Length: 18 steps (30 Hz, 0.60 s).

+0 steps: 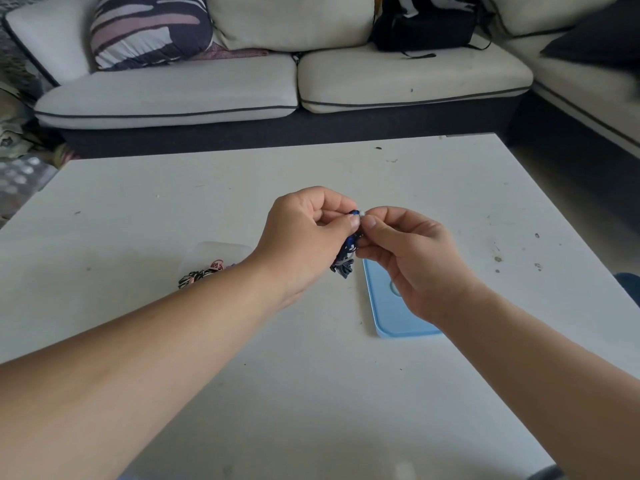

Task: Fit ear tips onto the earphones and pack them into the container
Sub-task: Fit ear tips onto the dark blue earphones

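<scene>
Above the white table (311, 375), my left hand (304, 237) pinches a blue earphone (353, 213) between thumb and fingers, and its bundled dark blue cable (343, 265) hangs below. My right hand (408, 251) pinches a small white ear tip (362, 213) right against the earphone's end. A light blue lid (391, 317) lies flat on the table under my right hand. Left of my left wrist stands a clear plastic container (221, 251), with a pink and black striped earphone bundle (201, 273) at its near edge.
A cream sofa (242, 88) with a striped pillow (149, 29) and a black backpack (426, 26) stands beyond the table's far edge. Small dark specks dot the table's right side (498, 259).
</scene>
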Tool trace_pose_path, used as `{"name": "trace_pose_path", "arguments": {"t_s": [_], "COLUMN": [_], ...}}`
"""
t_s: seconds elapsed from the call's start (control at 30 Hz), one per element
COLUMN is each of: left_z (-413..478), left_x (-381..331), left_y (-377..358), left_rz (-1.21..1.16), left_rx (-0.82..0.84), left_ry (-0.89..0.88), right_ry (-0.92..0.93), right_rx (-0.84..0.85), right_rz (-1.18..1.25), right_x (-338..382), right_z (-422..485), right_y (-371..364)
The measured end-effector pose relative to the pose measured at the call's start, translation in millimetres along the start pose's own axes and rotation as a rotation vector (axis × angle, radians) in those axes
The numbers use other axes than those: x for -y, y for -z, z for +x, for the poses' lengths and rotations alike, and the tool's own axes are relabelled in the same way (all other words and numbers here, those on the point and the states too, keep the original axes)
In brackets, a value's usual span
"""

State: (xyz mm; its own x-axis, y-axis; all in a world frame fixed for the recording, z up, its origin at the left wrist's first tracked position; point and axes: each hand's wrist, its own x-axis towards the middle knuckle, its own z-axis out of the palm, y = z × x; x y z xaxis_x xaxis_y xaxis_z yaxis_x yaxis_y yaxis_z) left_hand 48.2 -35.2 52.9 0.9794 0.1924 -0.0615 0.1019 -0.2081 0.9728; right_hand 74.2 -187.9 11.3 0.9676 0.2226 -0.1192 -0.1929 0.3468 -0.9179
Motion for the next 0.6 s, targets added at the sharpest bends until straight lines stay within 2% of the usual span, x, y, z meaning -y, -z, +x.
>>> {"name": "trace_pose_path", "arguments": {"t_s": [0.6], "left_z": [0.1], "left_x": [3.4], "left_y": [0.7], "left_rz": [-0.013], "left_rx": [0.011], "left_ry": [0.008], "right_ry": [-0.063], "right_rx": [0.038], "right_rz": [-0.015], "right_x": [2.1], "right_z": [0.2], "right_y": [1.9]}}
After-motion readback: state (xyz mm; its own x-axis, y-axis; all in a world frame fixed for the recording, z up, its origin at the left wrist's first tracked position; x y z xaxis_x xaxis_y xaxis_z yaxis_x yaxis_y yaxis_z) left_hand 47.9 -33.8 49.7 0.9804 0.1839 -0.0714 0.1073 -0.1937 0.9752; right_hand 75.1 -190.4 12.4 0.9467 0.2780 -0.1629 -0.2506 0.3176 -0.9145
